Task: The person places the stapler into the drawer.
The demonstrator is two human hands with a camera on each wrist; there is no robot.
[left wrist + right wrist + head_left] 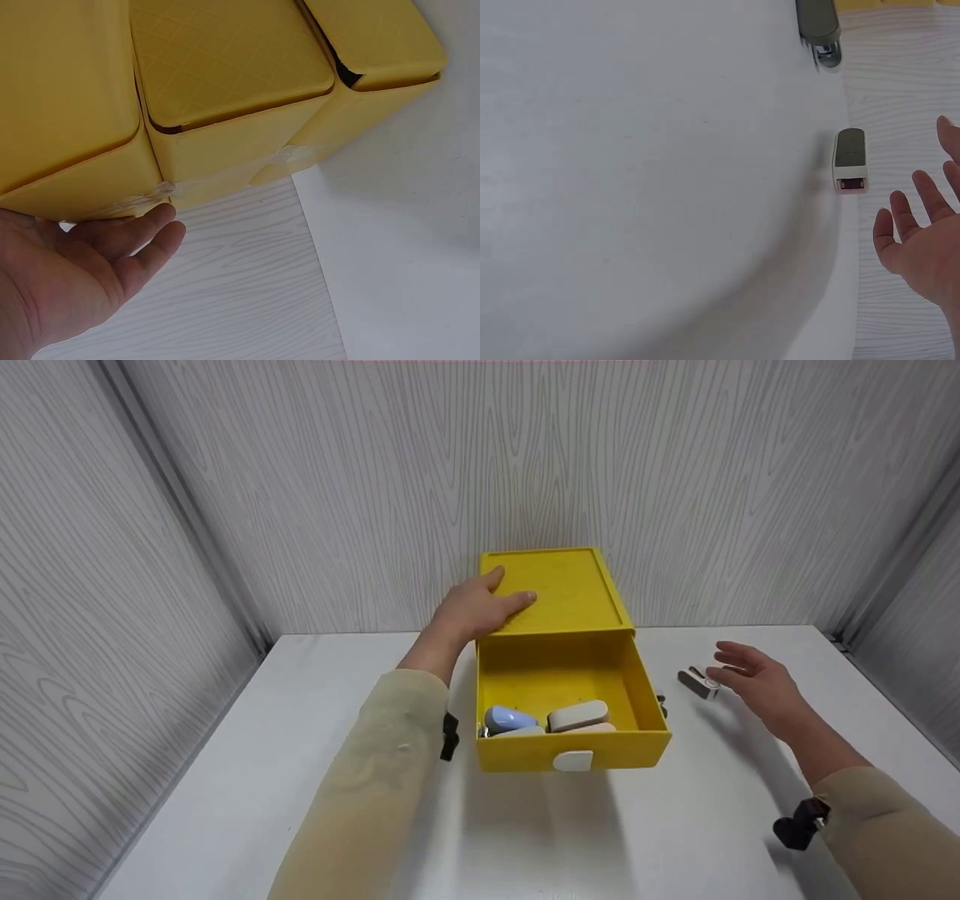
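Observation:
A yellow box (559, 589) stands at the back of the white table (300, 780), its drawer (645, 697) pulled out toward me. My left hand (484, 606) rests flat and open on the box's top left corner; in the left wrist view the left hand (97, 262) lies against the yellow box (225, 67). In the drawer lie a blue stapler (508, 718), a grey stapler (577, 715) and a pinkish one behind the front wall. My right hand (742, 666) hovers open beside a small grey stapler (697, 684) on the table, not touching it. In the right wrist view the right hand (922, 240) is near that small grey stapler (850, 160).
A dark stapler (819, 26) lies on the table against the drawer's right side (661, 705). The drawer front carries a white handle (572, 760). Grey wood-grain walls (225, 510) close in the table on the left, back and right.

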